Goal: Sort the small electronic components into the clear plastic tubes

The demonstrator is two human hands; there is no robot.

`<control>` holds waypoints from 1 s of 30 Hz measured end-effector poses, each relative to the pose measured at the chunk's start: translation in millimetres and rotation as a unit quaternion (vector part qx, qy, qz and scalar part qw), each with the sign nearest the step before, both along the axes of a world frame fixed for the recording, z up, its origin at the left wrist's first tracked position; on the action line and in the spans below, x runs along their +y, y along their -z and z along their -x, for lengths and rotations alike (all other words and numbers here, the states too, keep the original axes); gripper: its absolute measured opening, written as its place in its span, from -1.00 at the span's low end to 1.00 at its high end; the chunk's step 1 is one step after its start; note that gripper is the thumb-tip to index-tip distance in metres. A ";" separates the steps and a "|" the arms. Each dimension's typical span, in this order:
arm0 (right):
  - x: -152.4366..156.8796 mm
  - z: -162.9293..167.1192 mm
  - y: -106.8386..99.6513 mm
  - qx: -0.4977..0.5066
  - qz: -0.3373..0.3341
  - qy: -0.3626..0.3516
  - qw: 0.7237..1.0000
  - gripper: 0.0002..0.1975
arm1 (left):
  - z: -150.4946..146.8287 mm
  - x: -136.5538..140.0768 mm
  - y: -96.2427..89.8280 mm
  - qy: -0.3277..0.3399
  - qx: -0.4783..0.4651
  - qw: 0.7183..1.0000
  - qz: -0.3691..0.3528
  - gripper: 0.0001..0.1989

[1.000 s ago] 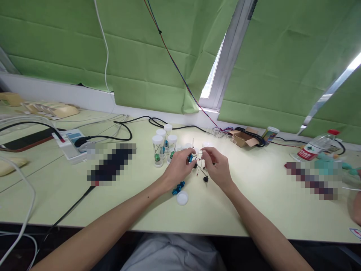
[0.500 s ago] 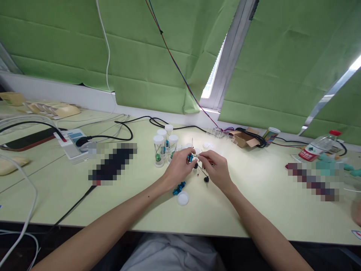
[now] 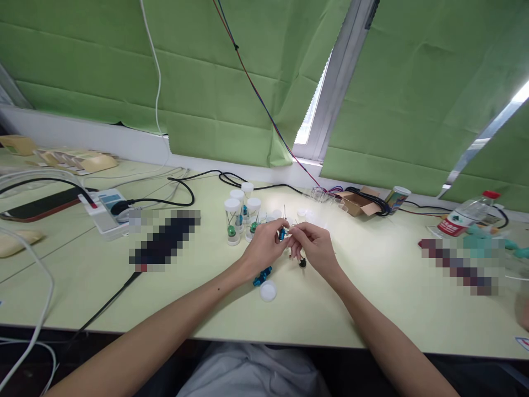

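Note:
My left hand point(image 3: 264, 243) is closed on a small blue part point(image 3: 282, 234), with a thin upright wire showing above its fingers. My right hand point(image 3: 313, 242) meets it from the right, thumb and forefinger pinched at the blue part; what they grip is too small to make out. A small black round piece point(image 3: 303, 263) lies just below my right fingers. Nearer to me, several blue parts point(image 3: 263, 276) sit on the table beside a white round lid point(image 3: 268, 291). Left of my hands stand several clear tubes point(image 3: 232, 223) with white caps and green or blue pieces inside.
Behind my hands are clear empty cups point(image 3: 318, 194) and an open cardboard box point(image 3: 359, 204) with black cable. A bottle point(image 3: 463, 215) with a red cap stands at the right. At the left lie a power strip point(image 3: 108, 212) and cables on the table point(image 3: 372, 298).
My right hand has shifted slightly left, its lower fingers now curled in toward my left hand. The blue part has moved a little to the right.

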State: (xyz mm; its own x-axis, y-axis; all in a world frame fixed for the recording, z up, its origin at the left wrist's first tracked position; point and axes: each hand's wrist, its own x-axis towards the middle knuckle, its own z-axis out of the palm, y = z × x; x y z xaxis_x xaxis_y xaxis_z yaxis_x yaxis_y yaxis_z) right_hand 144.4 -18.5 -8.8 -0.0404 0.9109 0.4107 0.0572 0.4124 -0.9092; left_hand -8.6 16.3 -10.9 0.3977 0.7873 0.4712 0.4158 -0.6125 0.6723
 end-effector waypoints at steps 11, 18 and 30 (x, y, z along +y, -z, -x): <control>2.9 -5.2 -3.7 0.094 0.088 -0.150 0.980 -0.64 | 0.6 4.2 0.8 0.014 -0.074 0.994 0.079 -0.80; 2.6 -3.7 -4.6 0.107 0.078 -0.134 0.982 -0.72 | -0.5 6.0 5.0 0.016 -0.078 0.992 0.094 -0.83; -0.9 1.0 0.7 -0.028 -0.039 0.074 0.996 -0.75 | -0.8 0.5 0.3 0.001 -0.044 0.997 0.067 -0.83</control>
